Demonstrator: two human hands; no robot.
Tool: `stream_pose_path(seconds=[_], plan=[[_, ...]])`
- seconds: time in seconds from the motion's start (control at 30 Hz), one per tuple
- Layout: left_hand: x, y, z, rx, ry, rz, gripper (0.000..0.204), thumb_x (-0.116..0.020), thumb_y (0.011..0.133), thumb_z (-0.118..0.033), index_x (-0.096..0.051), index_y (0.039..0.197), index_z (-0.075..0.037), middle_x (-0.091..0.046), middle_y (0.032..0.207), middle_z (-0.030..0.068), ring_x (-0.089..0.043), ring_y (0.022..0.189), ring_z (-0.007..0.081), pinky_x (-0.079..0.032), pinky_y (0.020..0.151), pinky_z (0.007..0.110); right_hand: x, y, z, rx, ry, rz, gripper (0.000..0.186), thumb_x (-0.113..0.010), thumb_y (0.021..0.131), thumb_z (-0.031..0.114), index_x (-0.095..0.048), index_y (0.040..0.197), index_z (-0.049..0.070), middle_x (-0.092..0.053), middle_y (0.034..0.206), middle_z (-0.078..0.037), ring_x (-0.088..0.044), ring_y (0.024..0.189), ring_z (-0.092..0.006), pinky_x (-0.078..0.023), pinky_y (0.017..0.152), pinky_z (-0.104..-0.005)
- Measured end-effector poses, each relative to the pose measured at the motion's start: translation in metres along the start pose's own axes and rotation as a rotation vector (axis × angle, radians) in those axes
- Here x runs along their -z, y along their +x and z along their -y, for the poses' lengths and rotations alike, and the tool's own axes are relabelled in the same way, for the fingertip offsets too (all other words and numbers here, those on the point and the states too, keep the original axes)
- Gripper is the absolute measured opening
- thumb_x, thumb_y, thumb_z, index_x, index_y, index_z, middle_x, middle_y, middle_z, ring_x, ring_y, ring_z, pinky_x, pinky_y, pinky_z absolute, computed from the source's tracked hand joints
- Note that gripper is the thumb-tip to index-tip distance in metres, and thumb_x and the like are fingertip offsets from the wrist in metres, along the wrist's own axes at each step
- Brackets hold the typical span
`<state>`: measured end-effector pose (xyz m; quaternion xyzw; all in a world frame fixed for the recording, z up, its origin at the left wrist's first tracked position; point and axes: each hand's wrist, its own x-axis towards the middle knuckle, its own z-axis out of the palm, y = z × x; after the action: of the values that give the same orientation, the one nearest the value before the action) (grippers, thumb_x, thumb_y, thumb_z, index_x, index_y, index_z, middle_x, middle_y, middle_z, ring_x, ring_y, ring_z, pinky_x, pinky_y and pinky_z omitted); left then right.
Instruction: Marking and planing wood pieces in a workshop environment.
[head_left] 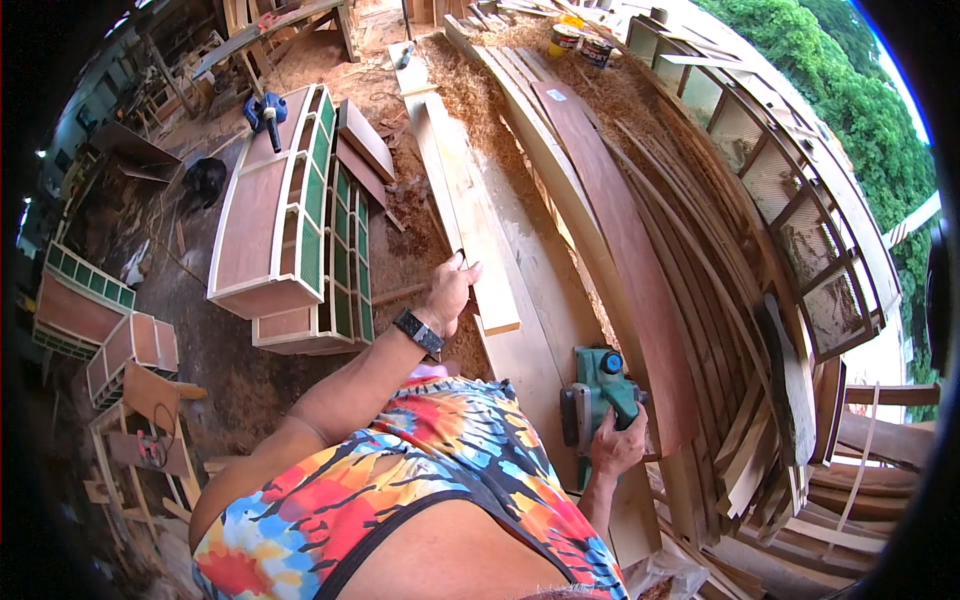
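My left hand (pixel 448 292) grips the left edge of a pale plank (pixel 472 215), near its closer end. This plank lies along a long pale workbench board (pixel 535 305). At lower right my right hand (pixel 618 444) is closed on the rear handle of a green electric planer (pixel 605 385) with a blue knob, which sits on the board beside the plank's near end. A long reddish board (pixel 628 275) runs just to the right of the planer. A watch is on my left wrist.
White-framed cabinets (pixel 258 220) with green mesh stand left, a blue power tool (pixel 266 112) on top. Stacked timber strips (pixel 700 320) and mesh-panelled frames (pixel 790 200) fill the right. Two tubs (pixel 566 38) sit among shavings at the back. Smaller cabinets (pixel 80 300) stand far left.
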<state>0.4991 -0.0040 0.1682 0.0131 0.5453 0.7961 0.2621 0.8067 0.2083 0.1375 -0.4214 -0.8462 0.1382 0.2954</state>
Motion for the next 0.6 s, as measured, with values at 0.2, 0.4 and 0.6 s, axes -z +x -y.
stream_pose_path(seconds=[0.2, 0.4, 0.6], plan=[[0.009, 0.003, 0.016, -0.010, 0.092, 0.028, 0.041, -0.055, 0.101, -0.012, -0.051, 0.138, 0.003, -0.064, 0.125, 0.0096, -0.058, 0.115, 0.0168, -0.046, 0.100, 0.032, 0.001, 0.000, 0.002, -0.022, -0.013, 0.012, 0.046, -0.078, 0.084, 0.025, -0.063, 0.123, 0.006, -0.072, 0.107, -0.020, -0.069, 0.098, -0.0412, -0.053, 0.083, -0.0485], [0.022, 0.001, 0.017, 0.037, -0.041, 0.063, 0.040, -0.059, 0.100, -0.018, -0.052, 0.135, 0.000, -0.063, 0.124, 0.0107, -0.062, 0.108, 0.0197, -0.051, 0.097, 0.037, 0.001, 0.000, 0.003, -0.047, -0.031, 0.022, 0.047, -0.078, 0.083, 0.024, -0.063, 0.123, 0.006, -0.072, 0.106, -0.021, -0.069, 0.098, -0.0413, -0.053, 0.084, -0.0483], [0.025, 0.011, 0.023, 0.193, -0.169, -0.043, 0.032, -0.069, 0.088, -0.016, -0.058, 0.109, 0.006, -0.067, 0.091, 0.0168, -0.070, 0.073, 0.0270, -0.061, 0.067, 0.042, 0.001, 0.000, 0.001, -0.030, -0.037, 0.025, 0.047, -0.079, 0.083, 0.024, -0.063, 0.123, 0.006, -0.072, 0.106, -0.021, -0.068, 0.098, -0.0417, -0.052, 0.084, -0.0480]])
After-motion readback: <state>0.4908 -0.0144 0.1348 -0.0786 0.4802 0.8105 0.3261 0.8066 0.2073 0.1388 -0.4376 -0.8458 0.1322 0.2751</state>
